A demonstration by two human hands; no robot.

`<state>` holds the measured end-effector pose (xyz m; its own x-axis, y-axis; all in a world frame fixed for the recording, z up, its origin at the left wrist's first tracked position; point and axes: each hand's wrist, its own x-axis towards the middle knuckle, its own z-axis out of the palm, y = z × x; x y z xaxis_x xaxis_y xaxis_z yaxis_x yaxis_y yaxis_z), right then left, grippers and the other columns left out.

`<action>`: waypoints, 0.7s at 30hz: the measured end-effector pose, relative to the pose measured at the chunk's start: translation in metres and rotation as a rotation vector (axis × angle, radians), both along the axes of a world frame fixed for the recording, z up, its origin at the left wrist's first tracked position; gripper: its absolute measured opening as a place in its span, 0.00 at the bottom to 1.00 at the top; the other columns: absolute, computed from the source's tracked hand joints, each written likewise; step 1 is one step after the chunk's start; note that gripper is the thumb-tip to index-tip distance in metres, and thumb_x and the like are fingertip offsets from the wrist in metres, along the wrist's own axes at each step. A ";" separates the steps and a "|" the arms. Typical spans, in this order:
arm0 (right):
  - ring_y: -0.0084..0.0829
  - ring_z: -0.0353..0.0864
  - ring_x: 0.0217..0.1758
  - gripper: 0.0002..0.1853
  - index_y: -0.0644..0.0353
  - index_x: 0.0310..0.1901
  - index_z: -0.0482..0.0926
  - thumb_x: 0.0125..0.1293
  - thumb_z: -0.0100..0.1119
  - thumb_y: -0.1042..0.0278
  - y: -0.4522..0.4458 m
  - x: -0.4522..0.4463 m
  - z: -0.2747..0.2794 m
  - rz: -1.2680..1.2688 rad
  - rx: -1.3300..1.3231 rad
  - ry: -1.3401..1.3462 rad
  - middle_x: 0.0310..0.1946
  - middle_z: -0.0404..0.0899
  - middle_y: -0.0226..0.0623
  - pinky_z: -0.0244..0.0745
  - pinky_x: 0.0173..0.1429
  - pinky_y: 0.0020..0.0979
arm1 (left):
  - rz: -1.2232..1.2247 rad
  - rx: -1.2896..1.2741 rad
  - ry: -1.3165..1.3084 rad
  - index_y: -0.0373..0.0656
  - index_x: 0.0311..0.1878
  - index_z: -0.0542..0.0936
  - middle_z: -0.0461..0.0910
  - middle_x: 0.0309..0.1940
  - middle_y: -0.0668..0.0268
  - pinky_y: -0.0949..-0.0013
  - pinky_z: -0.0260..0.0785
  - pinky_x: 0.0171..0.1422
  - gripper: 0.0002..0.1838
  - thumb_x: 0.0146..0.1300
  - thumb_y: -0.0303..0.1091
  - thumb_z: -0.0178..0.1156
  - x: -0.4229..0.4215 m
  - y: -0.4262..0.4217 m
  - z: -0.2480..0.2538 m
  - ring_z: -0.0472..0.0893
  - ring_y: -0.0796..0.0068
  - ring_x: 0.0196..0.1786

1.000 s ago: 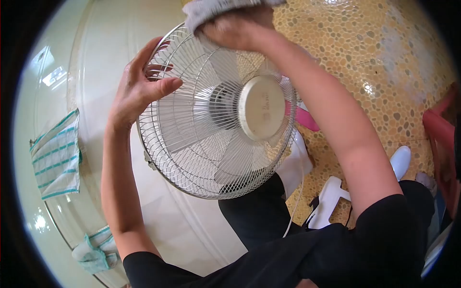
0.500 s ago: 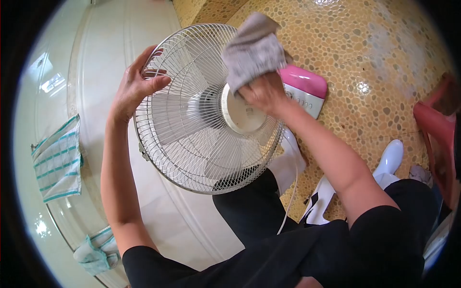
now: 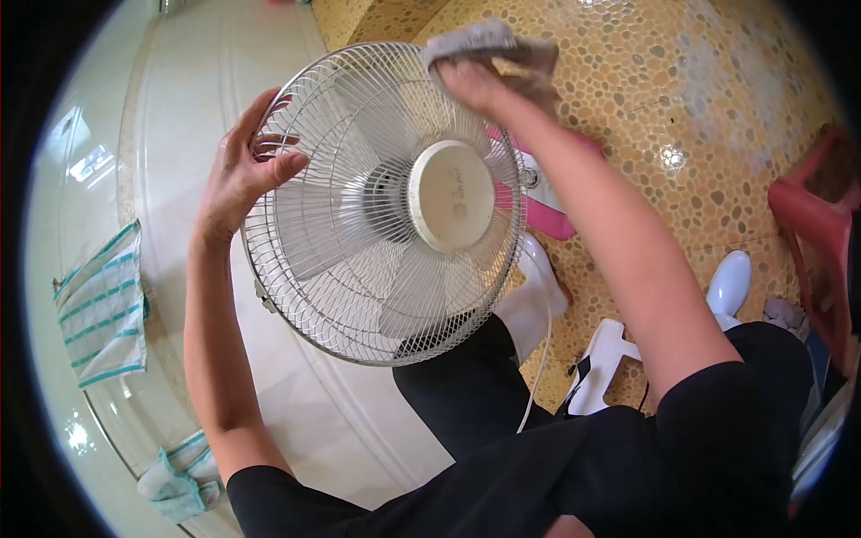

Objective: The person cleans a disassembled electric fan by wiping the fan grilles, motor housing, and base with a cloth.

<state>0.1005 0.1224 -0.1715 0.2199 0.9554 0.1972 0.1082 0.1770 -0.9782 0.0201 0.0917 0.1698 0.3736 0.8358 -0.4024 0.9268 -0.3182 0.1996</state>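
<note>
An electric fan [image 3: 456,195] with a white wire cage and round cream centre cap faces up toward me. My left hand [image 3: 244,166] grips the cage's rim at the upper left, fingers curled behind the wires and thumb in front. In my right hand [image 3: 471,82] is a grey cloth [image 3: 538,65], draped over the fingers at the cage's upper right edge. Part of the fan's pink and white base [image 3: 549,218] shows beyond the rim, partly covered by the cage and my right forearm.
Checked cloths [image 3: 103,309] hang on a rail at the left, by the glossy pale wall. A red plastic stool [image 3: 812,211] stands at the far right on the pebble-patterned floor [image 3: 628,99]. White boots [image 3: 728,282] and a white plastic piece [image 3: 599,363] are near my legs.
My right hand has moved with the cloth from beside the centre cap up to the cage's upper edge, uncovering the cap. The fan has turned slightly; my left hand keeps its hold.
</note>
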 end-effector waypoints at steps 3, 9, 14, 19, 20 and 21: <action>0.54 0.71 0.62 0.36 0.68 0.58 0.72 0.66 0.35 0.41 0.021 0.017 0.017 0.318 -0.331 0.831 0.57 0.72 0.60 0.65 0.65 0.41 | -0.021 -0.001 0.027 0.40 0.69 0.64 0.71 0.61 0.59 0.65 0.73 0.52 0.57 0.37 0.62 0.75 0.003 0.000 0.000 0.79 0.65 0.51; 0.53 0.79 0.50 0.38 0.74 0.48 0.77 0.67 0.37 0.37 -0.016 0.011 0.028 -0.100 -0.303 0.327 0.42 0.79 0.63 0.69 0.58 0.42 | 0.023 0.009 0.003 0.39 0.69 0.65 0.70 0.61 0.58 0.65 0.74 0.51 0.56 0.38 0.60 0.74 0.001 -0.002 -0.003 0.79 0.65 0.51; 0.54 0.79 0.41 0.25 0.66 0.36 0.80 0.66 0.44 0.49 -0.090 -0.014 0.042 -0.061 -0.255 0.163 0.33 0.80 0.57 0.72 0.51 0.44 | 0.065 -0.010 -0.091 0.37 0.67 0.66 0.71 0.60 0.59 0.65 0.74 0.52 0.52 0.41 0.53 0.77 -0.007 0.000 -0.001 0.79 0.65 0.50; 0.52 0.78 0.43 0.17 0.63 0.41 0.79 0.65 0.49 0.56 -0.170 -0.012 0.066 0.080 -0.318 0.152 0.37 0.80 0.52 0.70 0.52 0.44 | 0.049 -0.035 -0.091 0.36 0.68 0.65 0.71 0.60 0.59 0.66 0.73 0.53 0.51 0.44 0.52 0.75 -0.004 0.002 -0.001 0.79 0.66 0.50; 0.51 0.77 0.47 0.17 0.62 0.42 0.79 0.64 0.50 0.57 -0.183 -0.017 0.066 -0.032 -0.192 0.151 0.41 0.79 0.52 0.69 0.55 0.44 | 0.055 -0.036 -0.089 0.36 0.68 0.65 0.71 0.60 0.59 0.66 0.73 0.53 0.51 0.44 0.52 0.75 -0.004 0.002 -0.001 0.79 0.67 0.51; 0.50 0.76 0.50 0.17 0.62 0.44 0.79 0.64 0.50 0.58 -0.196 -0.028 0.063 -0.143 -0.066 0.151 0.45 0.78 0.52 0.67 0.57 0.45 | 0.061 -0.036 -0.084 0.36 0.68 0.65 0.71 0.60 0.59 0.66 0.73 0.54 0.51 0.44 0.52 0.75 -0.004 0.003 0.000 0.79 0.67 0.51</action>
